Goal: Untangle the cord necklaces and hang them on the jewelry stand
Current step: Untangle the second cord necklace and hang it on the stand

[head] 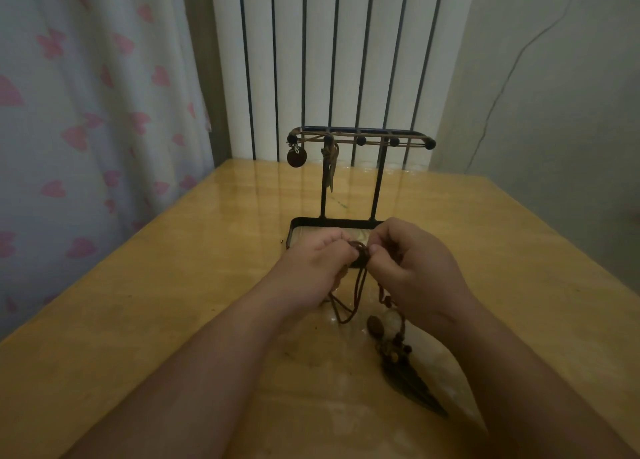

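Partly, both hands (363, 268) hide the knot of the cord necklace (356, 296).

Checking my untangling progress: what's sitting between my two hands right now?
The head view shows a brown cord tangle between the left hand and the right hand. Both pinch it, and its loops trail down toward the table.
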`<action>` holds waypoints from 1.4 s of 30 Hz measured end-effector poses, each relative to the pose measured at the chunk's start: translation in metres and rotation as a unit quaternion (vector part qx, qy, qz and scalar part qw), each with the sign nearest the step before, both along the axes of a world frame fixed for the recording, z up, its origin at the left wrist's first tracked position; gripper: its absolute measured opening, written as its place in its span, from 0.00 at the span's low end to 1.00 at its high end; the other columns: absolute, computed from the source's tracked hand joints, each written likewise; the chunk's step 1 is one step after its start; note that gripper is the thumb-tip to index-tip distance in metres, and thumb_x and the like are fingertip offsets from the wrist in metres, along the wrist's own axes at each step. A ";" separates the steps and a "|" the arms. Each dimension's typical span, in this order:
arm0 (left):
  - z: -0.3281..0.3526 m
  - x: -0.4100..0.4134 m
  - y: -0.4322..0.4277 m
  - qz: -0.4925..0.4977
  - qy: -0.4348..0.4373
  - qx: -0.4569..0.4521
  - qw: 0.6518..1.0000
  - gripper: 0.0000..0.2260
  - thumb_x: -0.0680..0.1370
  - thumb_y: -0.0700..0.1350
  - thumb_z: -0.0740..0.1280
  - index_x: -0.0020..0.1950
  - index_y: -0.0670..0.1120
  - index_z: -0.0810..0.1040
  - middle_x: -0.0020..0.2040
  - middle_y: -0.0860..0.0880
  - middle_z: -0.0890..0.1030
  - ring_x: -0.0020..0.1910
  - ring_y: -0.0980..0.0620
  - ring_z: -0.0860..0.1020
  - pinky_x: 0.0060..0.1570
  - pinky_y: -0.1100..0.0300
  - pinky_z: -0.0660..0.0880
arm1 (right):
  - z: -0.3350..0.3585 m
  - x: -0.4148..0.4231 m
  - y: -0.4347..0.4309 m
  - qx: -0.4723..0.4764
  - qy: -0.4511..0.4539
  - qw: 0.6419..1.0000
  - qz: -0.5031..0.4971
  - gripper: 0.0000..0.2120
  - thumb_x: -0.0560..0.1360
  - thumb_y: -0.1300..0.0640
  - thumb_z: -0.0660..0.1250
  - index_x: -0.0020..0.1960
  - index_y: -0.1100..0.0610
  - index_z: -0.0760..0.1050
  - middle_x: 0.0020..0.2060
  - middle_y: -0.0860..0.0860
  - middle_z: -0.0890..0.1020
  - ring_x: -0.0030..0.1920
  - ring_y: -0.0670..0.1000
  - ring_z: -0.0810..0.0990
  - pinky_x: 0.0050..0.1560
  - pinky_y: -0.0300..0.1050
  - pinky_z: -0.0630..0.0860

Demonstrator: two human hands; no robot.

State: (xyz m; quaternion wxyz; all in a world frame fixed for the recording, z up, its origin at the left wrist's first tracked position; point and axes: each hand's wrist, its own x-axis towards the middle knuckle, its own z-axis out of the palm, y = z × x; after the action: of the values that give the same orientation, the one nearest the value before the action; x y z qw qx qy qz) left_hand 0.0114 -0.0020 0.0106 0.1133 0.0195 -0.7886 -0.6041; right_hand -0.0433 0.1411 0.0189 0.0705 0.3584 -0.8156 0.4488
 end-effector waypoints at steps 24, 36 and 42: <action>-0.005 -0.003 -0.004 -0.001 0.023 0.084 0.996 0.09 0.70 0.48 0.62 0.35 0.55 0.81 0.30 0.56 0.74 0.34 0.54 0.69 0.37 0.55 0.66 | 0.001 0.001 0.001 -0.083 -0.095 0.992 0.025 0.05 0.76 0.58 0.67 0.46 0.49 0.80 0.38 0.45 0.84 0.41 0.41 0.82 0.42 0.33 0.78; -0.005 0.000 -0.005 0.022 0.068 0.027 0.997 0.07 0.78 0.43 0.66 0.43 0.50 0.82 0.29 0.56 0.75 0.29 0.60 0.71 0.31 0.69 0.68 | 0.003 -0.001 0.004 -0.117 -0.115 0.985 0.047 0.03 0.72 0.55 0.69 0.43 0.48 0.80 0.41 0.54 0.83 0.45 0.55 0.83 0.50 0.59 0.81; -0.003 0.001 -0.004 0.014 0.061 0.018 0.998 0.09 0.78 0.41 0.65 0.41 0.50 0.80 0.28 0.57 0.74 0.28 0.62 0.71 0.32 0.67 0.67 | 0.003 0.001 0.002 -0.107 -0.088 0.990 0.041 0.03 0.72 0.55 0.68 0.42 0.50 0.80 0.40 0.50 0.82 0.44 0.55 0.81 0.48 0.60 0.80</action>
State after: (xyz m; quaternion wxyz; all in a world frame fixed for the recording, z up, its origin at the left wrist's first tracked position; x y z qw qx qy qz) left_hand 0.0120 -0.0058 0.0076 0.1695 -0.0045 -0.7689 -0.6165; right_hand -0.0422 0.1434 0.0215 0.0178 0.3404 -0.7508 0.5658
